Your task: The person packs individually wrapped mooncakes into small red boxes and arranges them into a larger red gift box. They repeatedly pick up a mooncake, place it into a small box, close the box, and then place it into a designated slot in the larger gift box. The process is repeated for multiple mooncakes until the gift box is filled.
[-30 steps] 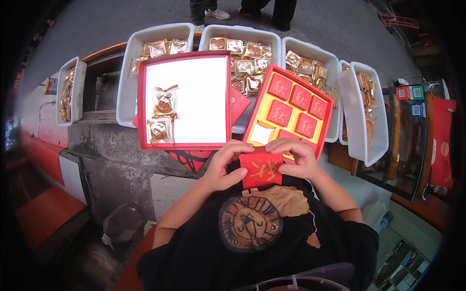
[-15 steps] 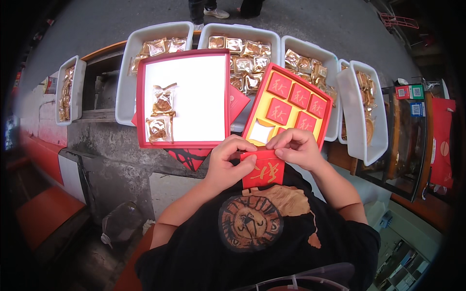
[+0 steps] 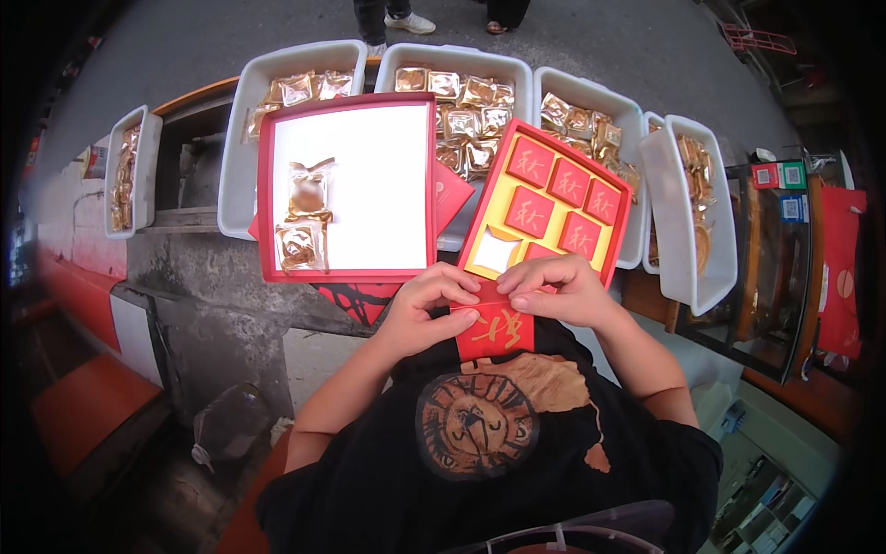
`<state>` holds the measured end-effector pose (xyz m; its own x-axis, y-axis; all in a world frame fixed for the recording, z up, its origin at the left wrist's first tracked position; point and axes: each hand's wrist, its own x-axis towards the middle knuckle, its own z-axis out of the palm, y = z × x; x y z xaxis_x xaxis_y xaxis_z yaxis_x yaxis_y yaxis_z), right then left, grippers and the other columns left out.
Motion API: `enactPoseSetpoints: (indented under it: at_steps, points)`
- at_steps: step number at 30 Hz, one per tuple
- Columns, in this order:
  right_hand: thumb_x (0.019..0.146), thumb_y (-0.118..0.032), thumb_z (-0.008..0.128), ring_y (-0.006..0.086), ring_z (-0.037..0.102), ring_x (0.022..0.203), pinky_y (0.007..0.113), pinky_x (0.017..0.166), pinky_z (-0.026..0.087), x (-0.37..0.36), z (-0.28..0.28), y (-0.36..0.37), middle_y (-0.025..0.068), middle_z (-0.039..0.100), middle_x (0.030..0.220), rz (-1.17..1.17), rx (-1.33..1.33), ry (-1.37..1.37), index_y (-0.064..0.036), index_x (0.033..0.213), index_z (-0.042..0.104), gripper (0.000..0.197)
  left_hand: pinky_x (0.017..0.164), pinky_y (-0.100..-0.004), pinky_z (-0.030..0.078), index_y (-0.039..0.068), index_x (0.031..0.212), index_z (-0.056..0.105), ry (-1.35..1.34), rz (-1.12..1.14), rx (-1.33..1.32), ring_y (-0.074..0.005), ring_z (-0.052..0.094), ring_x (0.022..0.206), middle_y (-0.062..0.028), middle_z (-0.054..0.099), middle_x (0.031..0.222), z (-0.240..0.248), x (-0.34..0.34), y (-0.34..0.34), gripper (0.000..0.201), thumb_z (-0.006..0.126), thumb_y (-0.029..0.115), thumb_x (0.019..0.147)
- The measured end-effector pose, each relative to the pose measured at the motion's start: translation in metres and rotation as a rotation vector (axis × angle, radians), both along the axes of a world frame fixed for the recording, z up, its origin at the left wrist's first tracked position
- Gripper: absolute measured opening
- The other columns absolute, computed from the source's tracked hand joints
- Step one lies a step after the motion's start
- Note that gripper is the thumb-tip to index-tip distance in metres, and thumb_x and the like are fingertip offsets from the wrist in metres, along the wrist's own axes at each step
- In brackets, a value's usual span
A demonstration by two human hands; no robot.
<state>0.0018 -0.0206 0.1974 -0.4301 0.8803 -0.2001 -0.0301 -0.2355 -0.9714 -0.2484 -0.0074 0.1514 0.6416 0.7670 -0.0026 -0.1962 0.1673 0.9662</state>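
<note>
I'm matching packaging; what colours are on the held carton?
The carton is red with gold script; head view.

Small red box [image 3: 496,336], gold character on front, top edge in both hands [image 3: 420,309], closure hard to make out

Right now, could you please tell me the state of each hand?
Left hand: closed, holding the small red box at its upper left.
Right hand: closed, holding the same box at its upper right.

Red box [image 3: 496,336], apparently gold-lettered
</note>
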Motion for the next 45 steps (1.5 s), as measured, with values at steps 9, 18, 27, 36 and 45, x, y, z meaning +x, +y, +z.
enactPoseSetpoints:
  at_steps: [9, 18, 27, 36, 45]
  points:
    - [0.091, -0.02, 0.065, 0.0227, 0.052, 0.122, 0.035, 0.1, 0.043, 0.0, -0.034, -0.016, 0.0128, 0.052, 0.134, -0.386, -0.138, -0.02, -0.0039, 0.136, 0.046, 0.052, 0.08, -0.0288, 0.053, 0.01, 0.096, 0.048, -0.058, 0.043, -0.778, -0.0094, 0.06, 0.095, -0.0015, 0.061, 0.101, -0.005, -0.016, 0.025, 0.017, 0.063, 0.005, 0.088]
    - [0.076, -0.023, 0.079, 0.0222, 0.05, 0.121, 0.035, 0.098, 0.043, -0.023, -0.064, 0.01, 0.014, 0.047, 0.133, -0.295, -0.269, -0.068, -0.0002, 0.143, 0.033, 0.084, 0.085, -0.0323, 0.041, 0.008, 0.085, 0.034, 0.268, 0.522, 0.107, -0.0218, 0.043, 0.096, -0.0105, 0.037, 0.099, -0.069, 0.056, 0.008, 0.048, 0.077, 0.002, 0.065]
    - [0.067, -0.014, 0.081, 0.0254, 0.049, 0.121, 0.04, 0.097, 0.047, 0.041, -0.133, -0.011, 0.0136, 0.042, 0.13, -0.305, 0.004, -0.706, -0.0003, 0.145, 0.029, 0.095, 0.086, -0.0429, 0.043, 0.002, 0.101, 0.037, 0.511, 0.266, 0.39, -0.0385, 0.049, 0.11, -0.0245, 0.044, 0.114, -0.142, 0.057, -0.023, 0.054, 0.08, 0.019, 0.074]
    - [0.059, -0.018, 0.082, 0.0314, 0.053, 0.109, 0.036, 0.091, 0.047, 0.019, -0.17, -0.007, 0.0158, 0.051, 0.113, -0.057, 0.146, -0.958, -0.004, 0.114, 0.047, 0.067, 0.086, -0.0391, 0.043, 0.0, 0.103, 0.034, 0.693, 0.363, -0.163, -0.036, 0.052, 0.095, -0.0198, 0.045, 0.098, -0.215, 0.066, -0.031, 0.04, 0.065, 0.011, 0.08]
    - [0.059, -0.014, 0.084, 0.0359, 0.049, 0.114, 0.039, 0.093, 0.048, 0.007, -0.187, -0.012, 0.0168, 0.048, 0.121, -0.101, 0.269, -0.964, -0.0057, 0.115, 0.049, 0.066, 0.09, -0.0357, 0.041, 0.001, 0.106, 0.032, 0.608, 0.333, -0.23, -0.0283, 0.048, 0.097, -0.0162, 0.041, 0.102, -0.244, 0.069, -0.029, 0.049, 0.067, 0.007, 0.072]
